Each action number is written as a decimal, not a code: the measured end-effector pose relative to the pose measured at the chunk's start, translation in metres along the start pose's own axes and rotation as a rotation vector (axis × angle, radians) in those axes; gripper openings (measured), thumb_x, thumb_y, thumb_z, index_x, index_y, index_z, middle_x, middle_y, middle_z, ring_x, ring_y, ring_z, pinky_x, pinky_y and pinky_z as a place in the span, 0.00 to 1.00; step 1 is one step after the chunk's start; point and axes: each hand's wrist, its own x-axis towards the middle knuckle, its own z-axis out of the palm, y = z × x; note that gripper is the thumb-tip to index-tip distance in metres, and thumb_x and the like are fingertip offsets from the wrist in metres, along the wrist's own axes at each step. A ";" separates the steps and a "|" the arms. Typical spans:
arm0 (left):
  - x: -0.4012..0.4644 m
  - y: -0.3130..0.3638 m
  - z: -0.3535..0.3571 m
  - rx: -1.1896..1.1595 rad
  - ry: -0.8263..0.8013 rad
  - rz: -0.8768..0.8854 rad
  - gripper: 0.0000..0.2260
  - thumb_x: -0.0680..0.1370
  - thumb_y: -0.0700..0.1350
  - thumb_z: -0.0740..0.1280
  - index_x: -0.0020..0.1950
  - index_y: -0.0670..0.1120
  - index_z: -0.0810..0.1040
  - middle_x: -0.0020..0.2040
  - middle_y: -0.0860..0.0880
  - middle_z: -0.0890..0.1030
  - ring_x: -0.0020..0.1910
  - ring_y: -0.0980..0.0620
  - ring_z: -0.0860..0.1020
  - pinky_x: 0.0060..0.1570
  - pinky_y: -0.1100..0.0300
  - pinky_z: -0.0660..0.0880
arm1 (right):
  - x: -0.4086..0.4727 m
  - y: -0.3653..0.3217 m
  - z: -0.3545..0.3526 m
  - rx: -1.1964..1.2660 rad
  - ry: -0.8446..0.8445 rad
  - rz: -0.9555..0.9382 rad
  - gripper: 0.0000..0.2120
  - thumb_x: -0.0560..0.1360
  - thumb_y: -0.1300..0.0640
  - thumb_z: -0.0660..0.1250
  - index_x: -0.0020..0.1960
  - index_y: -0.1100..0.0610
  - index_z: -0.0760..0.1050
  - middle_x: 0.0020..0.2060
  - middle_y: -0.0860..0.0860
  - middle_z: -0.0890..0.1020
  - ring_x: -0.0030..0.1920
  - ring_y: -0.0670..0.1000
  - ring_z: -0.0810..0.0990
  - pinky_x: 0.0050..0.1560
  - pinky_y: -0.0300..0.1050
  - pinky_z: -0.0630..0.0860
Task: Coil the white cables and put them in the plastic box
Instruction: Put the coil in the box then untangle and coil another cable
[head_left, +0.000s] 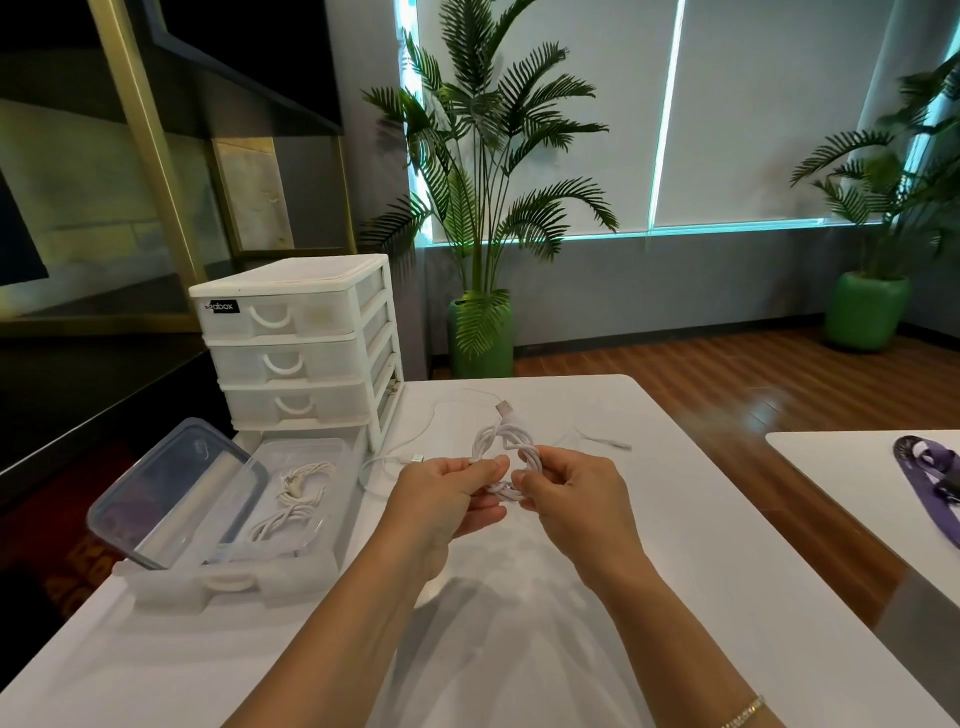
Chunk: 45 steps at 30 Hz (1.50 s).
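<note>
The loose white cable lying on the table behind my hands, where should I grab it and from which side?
Pinch the loose white cable just behind its metal plug, coming from above. It lies flat on the white table, that end is stiff and nearest your left hand, and the drawer unit crowds the far left.

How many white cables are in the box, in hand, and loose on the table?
In the box: 2 coils
Held by the left hand and right hand: 1 coil
Loose on the table: 2 cables
Total: 5
</note>
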 end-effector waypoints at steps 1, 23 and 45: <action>-0.001 0.000 0.000 -0.016 0.007 -0.003 0.06 0.71 0.41 0.73 0.40 0.41 0.78 0.33 0.46 0.82 0.26 0.55 0.78 0.28 0.65 0.79 | 0.000 -0.001 0.000 -0.005 -0.003 -0.006 0.07 0.74 0.59 0.66 0.47 0.51 0.83 0.34 0.43 0.82 0.41 0.51 0.82 0.50 0.52 0.80; 0.002 -0.002 0.003 -0.020 0.073 0.027 0.09 0.71 0.48 0.73 0.39 0.43 0.78 0.26 0.50 0.78 0.20 0.58 0.75 0.29 0.64 0.78 | 0.005 0.001 -0.006 0.288 -0.063 0.214 0.02 0.71 0.60 0.71 0.42 0.59 0.80 0.35 0.54 0.83 0.36 0.51 0.79 0.45 0.46 0.78; 0.007 0.000 -0.002 -0.073 0.066 0.045 0.14 0.70 0.48 0.74 0.47 0.40 0.79 0.37 0.45 0.82 0.24 0.57 0.77 0.25 0.67 0.75 | 0.001 -0.005 -0.005 0.219 -0.130 0.212 0.09 0.75 0.55 0.66 0.39 0.57 0.81 0.31 0.53 0.80 0.32 0.48 0.77 0.49 0.49 0.81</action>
